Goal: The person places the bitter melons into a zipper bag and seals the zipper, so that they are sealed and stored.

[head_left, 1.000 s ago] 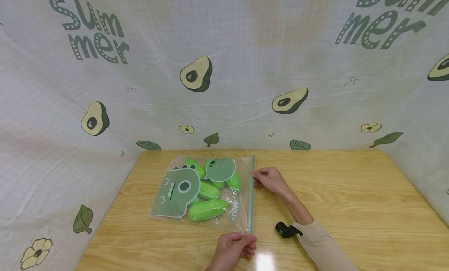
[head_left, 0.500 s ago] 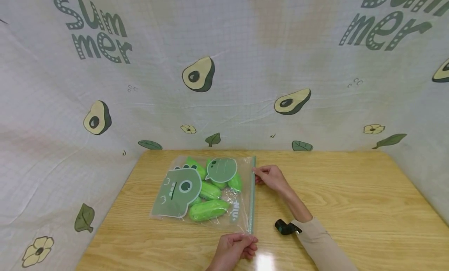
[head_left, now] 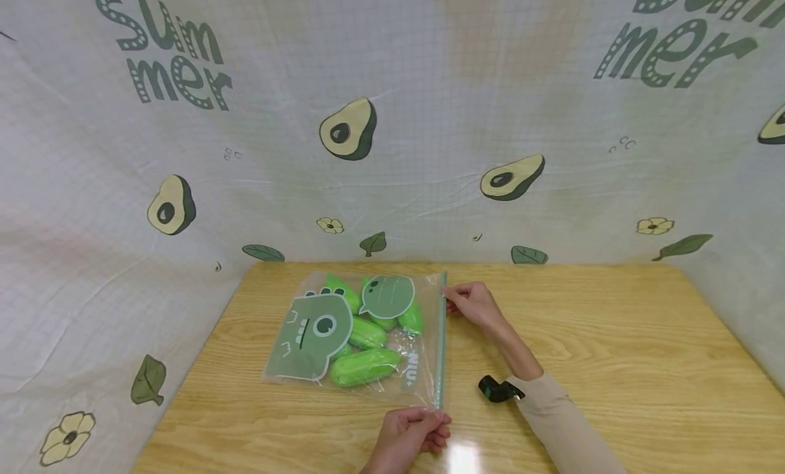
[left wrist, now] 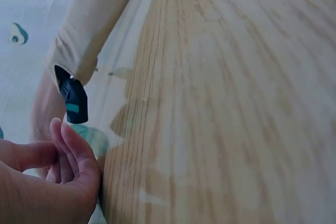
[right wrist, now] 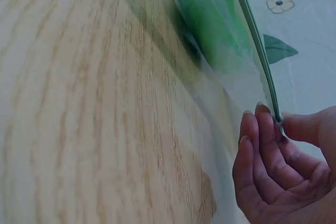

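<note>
A clear zip bag (head_left: 423, 331) with a green cartoon monster print lies on the table. Several bright green, cucumber-shaped pieces (head_left: 364, 367) show inside it. Along its right side runs a green zip strip (head_left: 440, 351). My right hand (head_left: 475, 305) pinches this strip near its far end. In the right wrist view the strip (right wrist: 257, 35) ends between thumb and fingertips of that hand (right wrist: 283, 166). At the near end of the strip, my left hand (head_left: 407, 434) pinches the bag's corner. The left wrist view shows that hand (left wrist: 58, 177), thumb against fingers, without the bag.
The wooden table (head_left: 601, 351) extends to the right of the bag. Behind it hangs a white cloth (head_left: 423, 120) printed with avocados and leaves. A small black device (head_left: 498, 390) sits at the right sleeve's cuff (head_left: 540, 392).
My right hand has slid a little along the zip strip toward its far end. My left hand stays at the near corner, and the bag lies as before.
</note>
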{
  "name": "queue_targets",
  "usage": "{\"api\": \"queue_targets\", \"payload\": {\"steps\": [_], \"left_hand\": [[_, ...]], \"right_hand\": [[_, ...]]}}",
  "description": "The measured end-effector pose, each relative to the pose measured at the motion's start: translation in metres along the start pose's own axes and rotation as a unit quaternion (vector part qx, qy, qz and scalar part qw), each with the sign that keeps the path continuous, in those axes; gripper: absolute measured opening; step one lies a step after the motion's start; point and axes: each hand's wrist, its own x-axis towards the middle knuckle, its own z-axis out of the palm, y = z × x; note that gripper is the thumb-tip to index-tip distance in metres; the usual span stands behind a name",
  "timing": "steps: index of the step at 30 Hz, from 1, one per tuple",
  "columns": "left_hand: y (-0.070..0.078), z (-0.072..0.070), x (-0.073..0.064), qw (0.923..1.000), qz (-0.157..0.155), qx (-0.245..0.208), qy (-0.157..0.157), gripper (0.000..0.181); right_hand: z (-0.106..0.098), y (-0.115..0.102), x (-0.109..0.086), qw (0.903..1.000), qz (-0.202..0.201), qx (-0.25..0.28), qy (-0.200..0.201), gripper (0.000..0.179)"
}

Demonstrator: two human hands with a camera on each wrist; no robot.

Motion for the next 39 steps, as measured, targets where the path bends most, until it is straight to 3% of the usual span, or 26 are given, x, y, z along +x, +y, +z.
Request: {"api": "queue_targets", "payload": {"steps": [39], "left_hand": [[0.003, 0.0, -0.001, 0.9998, 0.01, -0.016, -0.012, 0.027]], "right_hand": [[-0.008, -0.001, 0.027, 0.9997, -0.002, -0.018, 0.019, 0.038]]}}
